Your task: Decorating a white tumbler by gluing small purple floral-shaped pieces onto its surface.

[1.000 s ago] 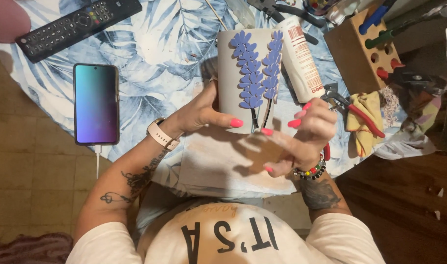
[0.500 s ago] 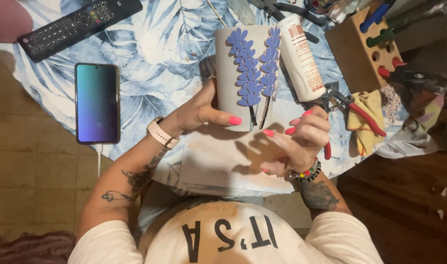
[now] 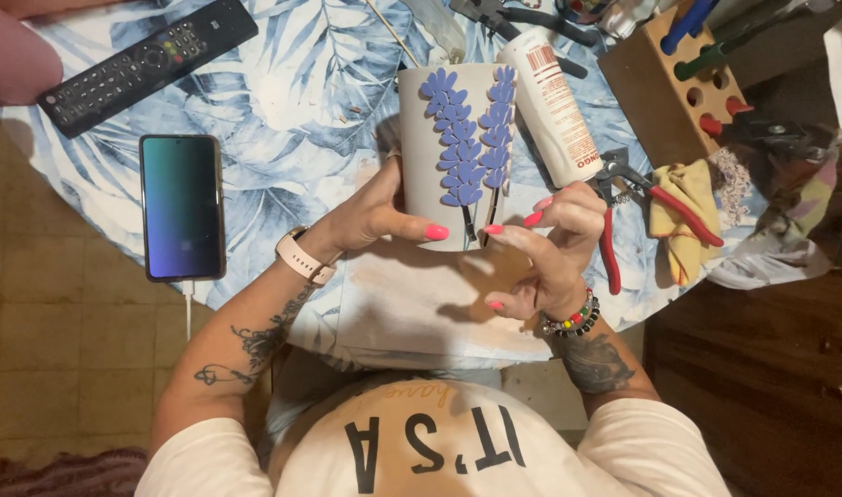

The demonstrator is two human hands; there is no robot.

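Here, left hand (image 3: 370,216) steadies flower-decorated grey pot (image 3: 430,147).

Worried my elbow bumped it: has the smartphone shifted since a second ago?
No. The smartphone lies where it was, with the same gap below the remote control.

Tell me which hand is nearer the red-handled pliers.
Right. The right hand sits just beside the red-handled pliers, its fingers close to their handles. The left hand is farther off, on the other side of the grey pot.
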